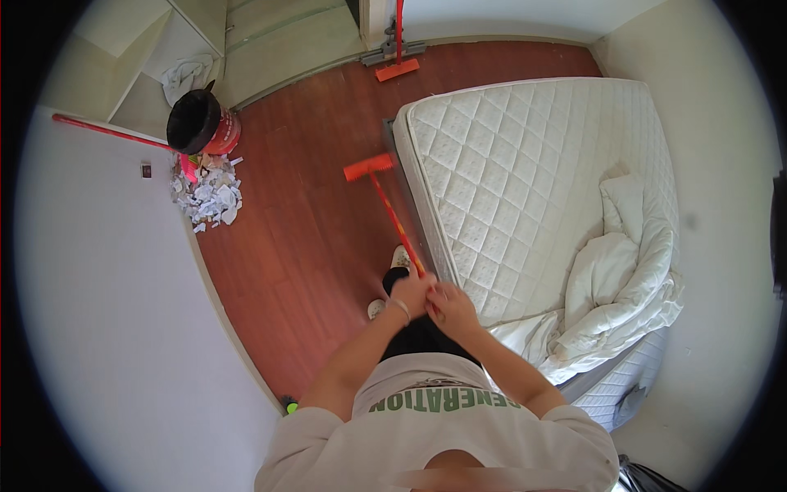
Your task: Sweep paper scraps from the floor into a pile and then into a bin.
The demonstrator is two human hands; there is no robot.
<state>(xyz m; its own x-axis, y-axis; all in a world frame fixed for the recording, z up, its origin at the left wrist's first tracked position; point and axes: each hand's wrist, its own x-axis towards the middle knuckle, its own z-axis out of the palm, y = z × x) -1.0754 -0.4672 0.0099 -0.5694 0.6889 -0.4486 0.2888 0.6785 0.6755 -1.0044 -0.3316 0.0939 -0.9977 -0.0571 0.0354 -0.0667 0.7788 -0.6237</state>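
Observation:
My left hand (412, 294), with a band at its wrist, is closed around the red handle of a mop or broom (396, 224). Close beside it, my right hand (452, 309) grips the upper end of the same handle. The handle slants away from me to an orange head with a toothed edge, low over or on the reddish wood floor (295, 227) beside the mattress. Whether the head touches the floor cannot be told. Both hands are slightly blurred.
A quilted white mattress (504, 172) with a crumpled duvet (602, 277) stands right. At left, a red bucket with a black liner (224, 132) is beside a heap of paper scraps (212, 194). Another orange-headed tool (397, 71) leans by the far wall. Open shelving (144, 101) is at upper left.

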